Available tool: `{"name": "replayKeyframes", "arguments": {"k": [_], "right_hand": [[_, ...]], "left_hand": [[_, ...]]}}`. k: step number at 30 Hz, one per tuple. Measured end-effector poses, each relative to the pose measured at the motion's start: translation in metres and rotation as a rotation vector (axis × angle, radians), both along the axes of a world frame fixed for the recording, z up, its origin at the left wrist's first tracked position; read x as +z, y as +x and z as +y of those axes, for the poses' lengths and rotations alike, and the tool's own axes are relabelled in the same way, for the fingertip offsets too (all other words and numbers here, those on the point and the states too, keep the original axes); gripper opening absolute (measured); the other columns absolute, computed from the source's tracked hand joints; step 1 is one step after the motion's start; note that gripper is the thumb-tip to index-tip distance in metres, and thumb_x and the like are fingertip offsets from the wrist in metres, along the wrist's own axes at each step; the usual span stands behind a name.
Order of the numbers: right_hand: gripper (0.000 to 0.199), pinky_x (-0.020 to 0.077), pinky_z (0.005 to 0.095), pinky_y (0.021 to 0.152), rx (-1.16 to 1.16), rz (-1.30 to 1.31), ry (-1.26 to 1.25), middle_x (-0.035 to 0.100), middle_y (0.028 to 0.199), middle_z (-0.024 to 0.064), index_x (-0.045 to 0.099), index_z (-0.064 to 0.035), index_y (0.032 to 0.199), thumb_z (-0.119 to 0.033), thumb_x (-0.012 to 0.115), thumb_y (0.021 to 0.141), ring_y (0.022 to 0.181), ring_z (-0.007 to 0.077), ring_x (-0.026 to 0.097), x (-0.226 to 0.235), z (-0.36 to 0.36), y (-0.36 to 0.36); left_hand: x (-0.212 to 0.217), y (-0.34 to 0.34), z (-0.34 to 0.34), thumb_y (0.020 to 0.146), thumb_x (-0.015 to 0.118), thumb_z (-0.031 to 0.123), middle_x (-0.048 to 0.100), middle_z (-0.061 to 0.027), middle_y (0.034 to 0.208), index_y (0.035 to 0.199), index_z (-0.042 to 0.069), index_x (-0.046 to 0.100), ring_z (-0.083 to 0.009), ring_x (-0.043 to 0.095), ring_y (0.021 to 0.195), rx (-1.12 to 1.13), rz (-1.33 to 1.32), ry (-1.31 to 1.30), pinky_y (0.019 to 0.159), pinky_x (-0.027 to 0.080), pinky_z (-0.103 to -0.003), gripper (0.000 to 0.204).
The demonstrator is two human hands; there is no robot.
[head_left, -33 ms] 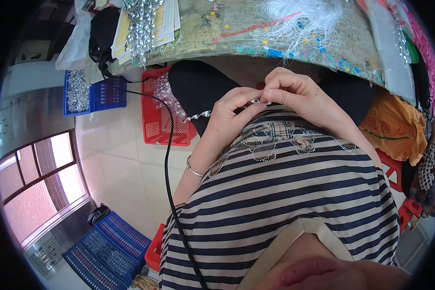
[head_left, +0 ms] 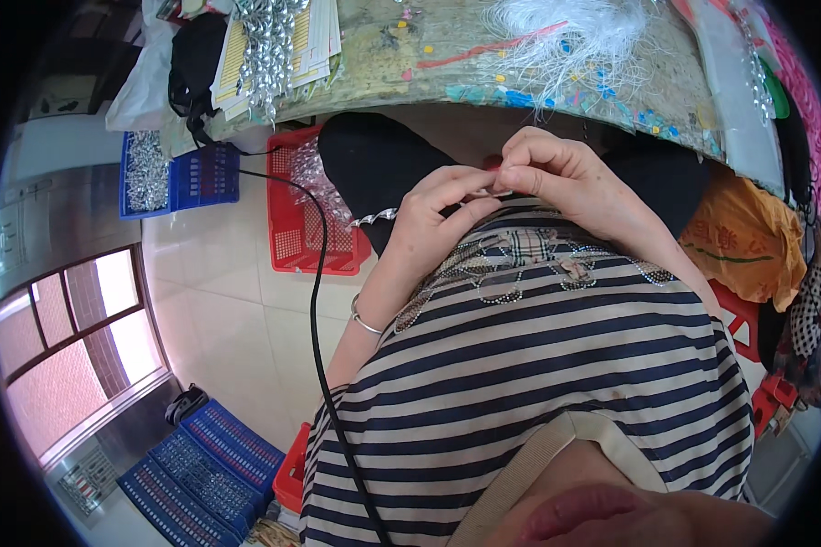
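My left hand (head_left: 433,205) and my right hand (head_left: 561,173) meet in front of my waist, over the lap. A shiny silver twisted strand (head_left: 374,217) comes out from the left side of my left hand, which is closed on it. Left thumb and fingers pinch close to the right fingertips. My right thumb and forefinger are pressed together in a pinch; what they grip is too small and hidden to make out. A small red thing (head_left: 493,161) shows just behind the meeting fingertips.
Ahead stands a worktable (head_left: 374,77) bearing white thread (head_left: 570,46), silver strands (head_left: 269,55) and paper sheets (head_left: 324,41). A red basket (head_left: 315,251) and a blue crate (head_left: 205,178) stand left. A black cable (head_left: 317,301) crosses my left arm. An orange bag (head_left: 743,242) lies right.
The fingertips have shifted slightly against each other. A shiny bit that showed between them is now mostly covered, and the red thing behind shows a little more.
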State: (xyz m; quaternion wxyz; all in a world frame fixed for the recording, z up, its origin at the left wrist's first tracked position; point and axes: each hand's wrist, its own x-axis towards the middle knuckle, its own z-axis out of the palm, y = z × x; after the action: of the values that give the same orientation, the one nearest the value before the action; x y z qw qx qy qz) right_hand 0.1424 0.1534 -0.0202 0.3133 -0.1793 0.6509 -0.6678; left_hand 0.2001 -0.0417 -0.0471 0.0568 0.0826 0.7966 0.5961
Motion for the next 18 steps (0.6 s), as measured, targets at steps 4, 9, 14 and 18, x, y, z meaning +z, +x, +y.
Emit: {"name": "replayKeyframes", "arguments": {"k": [4, 9, 14, 18], "right_hand": [[0.012, 0.0404, 0.021, 0.075, -0.026, -0.102, 0.021, 0.049, 0.088, -0.002, 0.061, -0.0019, 0.084, -0.012, 0.06, 0.089, 0.08, 0.005, 0.049, 0.006, 0.005, 0.01], [0.011, 0.0401, 0.021, 0.075, 0.019, 0.028, -0.022, 0.049, 0.09, -0.0015, 0.063, -0.0022, 0.086, -0.013, 0.06, 0.089, 0.081, 0.0059, 0.049, -0.001, 0.006, 0.018], [0.012, 0.0387, 0.0214, 0.076, 0.093, 0.149, 0.003, 0.047, 0.09, -0.0012, 0.066, -0.0039, 0.088, -0.015, 0.062, 0.088, 0.083, 0.0073, 0.048, 0.004, 0.005, 0.017], [0.012, 0.0379, 0.0221, 0.076, 0.147, 0.191, 0.013, 0.047, 0.09, -0.001, 0.067, -0.0056, 0.088, -0.017, 0.063, 0.087, 0.082, 0.008, 0.047, 0.001, 0.007, 0.016]], "left_hand": [[-0.013, 0.021, -0.011, 0.078, 0.069, 0.011, 0.065, -0.0084, 0.095, 0.102, 0.005, 0.068, -0.0181, 0.062, 0.086, 0.05, 0.054, -0.097, 0.076, 0.049, -0.028, 0.025], [-0.01, 0.027, 0.0, 0.076, 0.071, 0.012, 0.065, -0.0086, 0.097, 0.102, 0.006, 0.068, -0.0197, 0.062, 0.086, 0.027, 0.152, -0.009, 0.076, 0.049, -0.029, 0.027], [0.008, 0.025, 0.018, 0.079, 0.067, 0.004, 0.064, -0.0076, 0.098, 0.101, 0.002, 0.066, -0.0148, 0.06, 0.088, 0.006, 0.1, -0.029, 0.077, 0.046, -0.025, 0.022], [0.002, 0.032, 0.024, 0.08, 0.068, 0.01, 0.066, -0.0078, 0.092, 0.096, 0.005, 0.069, -0.0153, 0.062, 0.082, 0.098, 0.061, 0.049, 0.071, 0.049, -0.026, 0.017]]}}
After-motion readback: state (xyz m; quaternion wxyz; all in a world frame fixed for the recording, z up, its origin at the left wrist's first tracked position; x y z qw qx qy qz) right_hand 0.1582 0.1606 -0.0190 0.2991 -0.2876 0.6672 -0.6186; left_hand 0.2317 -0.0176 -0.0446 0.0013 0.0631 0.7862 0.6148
